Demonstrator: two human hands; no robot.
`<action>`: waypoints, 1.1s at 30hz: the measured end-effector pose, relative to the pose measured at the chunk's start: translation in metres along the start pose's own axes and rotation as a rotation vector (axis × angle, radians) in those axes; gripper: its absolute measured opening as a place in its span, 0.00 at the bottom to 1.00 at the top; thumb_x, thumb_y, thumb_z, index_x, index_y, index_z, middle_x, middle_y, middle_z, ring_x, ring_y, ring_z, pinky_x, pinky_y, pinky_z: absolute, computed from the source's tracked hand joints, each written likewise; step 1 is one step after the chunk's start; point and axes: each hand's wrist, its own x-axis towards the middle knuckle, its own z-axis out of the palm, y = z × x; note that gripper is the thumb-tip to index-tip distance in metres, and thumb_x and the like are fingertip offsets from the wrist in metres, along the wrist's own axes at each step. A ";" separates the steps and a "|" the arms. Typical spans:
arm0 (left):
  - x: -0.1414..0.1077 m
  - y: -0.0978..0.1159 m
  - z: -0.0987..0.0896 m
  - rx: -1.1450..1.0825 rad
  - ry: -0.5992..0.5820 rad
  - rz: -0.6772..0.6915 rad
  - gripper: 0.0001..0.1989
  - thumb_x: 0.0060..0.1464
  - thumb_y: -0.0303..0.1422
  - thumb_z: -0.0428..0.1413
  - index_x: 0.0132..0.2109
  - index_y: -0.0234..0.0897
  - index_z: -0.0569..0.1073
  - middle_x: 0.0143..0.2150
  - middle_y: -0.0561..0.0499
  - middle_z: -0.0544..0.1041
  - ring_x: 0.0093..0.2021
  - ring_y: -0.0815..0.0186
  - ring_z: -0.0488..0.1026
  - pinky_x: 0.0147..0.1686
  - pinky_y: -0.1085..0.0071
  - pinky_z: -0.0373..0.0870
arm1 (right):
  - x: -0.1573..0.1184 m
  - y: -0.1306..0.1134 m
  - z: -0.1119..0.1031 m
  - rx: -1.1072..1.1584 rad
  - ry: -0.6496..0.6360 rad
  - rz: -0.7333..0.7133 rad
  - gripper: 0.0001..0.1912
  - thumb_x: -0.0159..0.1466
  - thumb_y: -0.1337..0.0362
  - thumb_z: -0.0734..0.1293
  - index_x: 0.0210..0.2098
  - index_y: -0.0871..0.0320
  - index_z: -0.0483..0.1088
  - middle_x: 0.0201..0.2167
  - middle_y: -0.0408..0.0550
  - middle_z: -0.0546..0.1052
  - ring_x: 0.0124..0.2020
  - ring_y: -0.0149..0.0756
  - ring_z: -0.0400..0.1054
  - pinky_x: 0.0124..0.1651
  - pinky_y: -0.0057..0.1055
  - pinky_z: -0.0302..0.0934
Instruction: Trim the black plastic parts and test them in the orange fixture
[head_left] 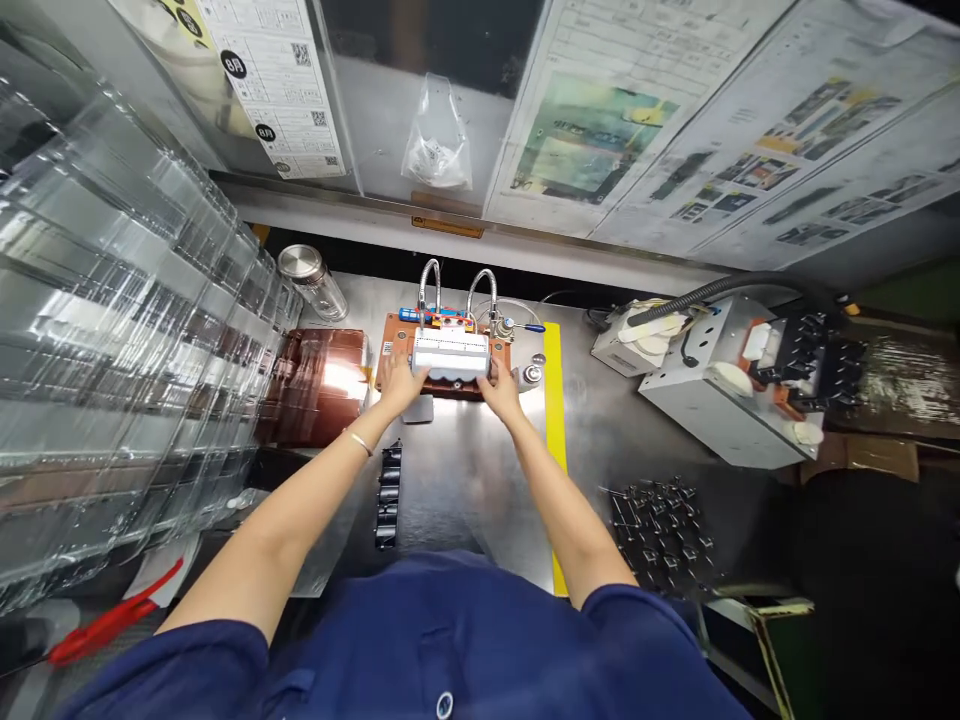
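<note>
A silver-white rectangular block (451,354) sits on a brown fixture board (390,325), with a black scalloped edge along its near side. At the block's left end is my left hand (401,383), its thumb by the near corner and fingers over the board. My right hand (501,390) grips the right end, fingers partly hidden. Two bent metal hoses (484,278) rise behind the block, close to a blue-handled lever (534,327). A black multi-section plastic strip (388,498) lies nearer me on the metal bench.
Clear plastic trays (150,330) are stacked high at left, beside a copper-coloured box (330,385) and a lidded glass jar (319,285). Yellow tape (555,440) runs along the bench. To the right stand a white machine (720,390) and several small black parts (660,530).
</note>
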 end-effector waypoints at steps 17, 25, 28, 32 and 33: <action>-0.192 -0.030 -0.028 0.100 0.369 0.896 0.14 0.55 0.25 0.47 0.45 0.40 0.72 0.45 0.44 0.79 0.53 0.61 0.73 0.55 0.54 0.68 | -0.189 -0.037 0.010 -0.135 -0.342 -0.170 0.13 0.57 0.67 0.60 0.42 0.58 0.68 0.26 0.46 0.74 0.27 0.35 0.69 0.35 0.28 0.62; -0.231 -0.050 -0.110 0.236 0.443 0.871 0.18 0.54 0.24 0.47 0.51 0.39 0.68 0.50 0.43 0.77 0.56 0.59 0.70 0.56 0.55 0.68 | -0.219 -0.056 0.005 0.581 -0.982 -0.091 0.29 0.56 0.55 0.66 0.55 0.60 0.64 0.34 0.49 0.78 0.32 0.33 0.73 0.41 0.33 0.68; -0.235 -0.045 -0.199 0.281 0.682 0.849 0.18 0.55 0.28 0.53 0.53 0.38 0.64 0.51 0.41 0.75 0.55 0.58 0.70 0.56 0.57 0.67 | -0.209 -0.048 0.002 0.462 -0.715 -0.005 0.29 0.52 0.51 0.68 0.49 0.62 0.69 0.33 0.51 0.78 0.33 0.35 0.73 0.43 0.37 0.67; -0.203 -0.051 -0.331 0.342 0.991 0.548 0.23 0.54 0.38 0.58 0.54 0.33 0.63 0.52 0.38 0.71 0.56 0.53 0.68 0.58 0.56 0.63 | -0.212 -0.032 0.001 0.353 -0.564 0.035 0.31 0.46 0.46 0.69 0.43 0.61 0.71 0.30 0.52 0.77 0.32 0.40 0.72 0.42 0.40 0.66; -0.188 -0.057 -0.360 0.317 1.022 0.444 0.25 0.54 0.38 0.58 0.55 0.33 0.63 0.53 0.39 0.71 0.56 0.52 0.67 0.58 0.56 0.63 | -0.215 -0.028 0.002 0.343 -0.545 0.050 0.31 0.45 0.45 0.70 0.41 0.60 0.71 0.30 0.52 0.77 0.32 0.41 0.72 0.42 0.40 0.66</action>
